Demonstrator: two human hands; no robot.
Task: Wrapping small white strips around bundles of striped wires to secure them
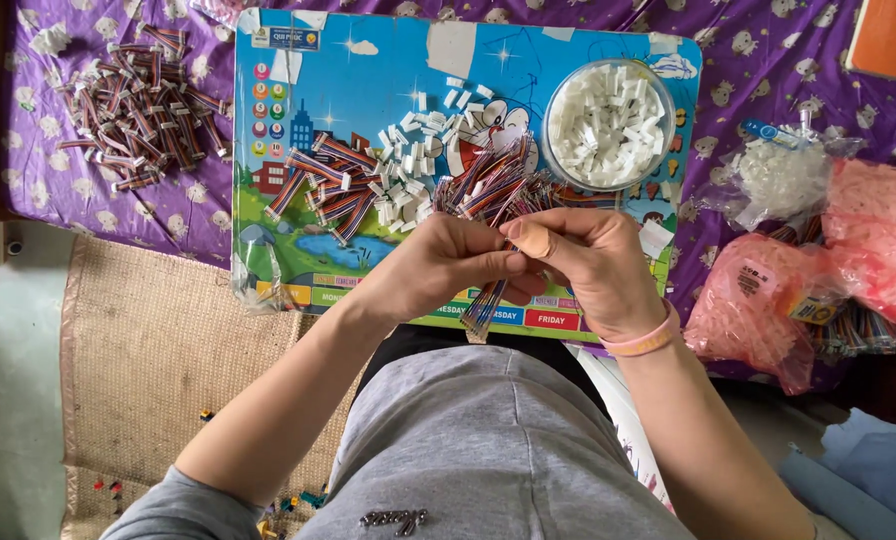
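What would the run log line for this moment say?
left hand: pinching multicoloured wire bundle | right hand: gripping same bundle | nearby: loose white connectors, round tub of connectors, blue board

Before me, a bundle of thin multicoloured wires [488,300], pinched between my hands at mid-length, lower ends hanging toward the board's near edge, upper ends fanned out over the loose wire heap.

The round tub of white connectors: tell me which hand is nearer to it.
Right. The right hand sits just below the tub; the left hand is farther off, down to its left.
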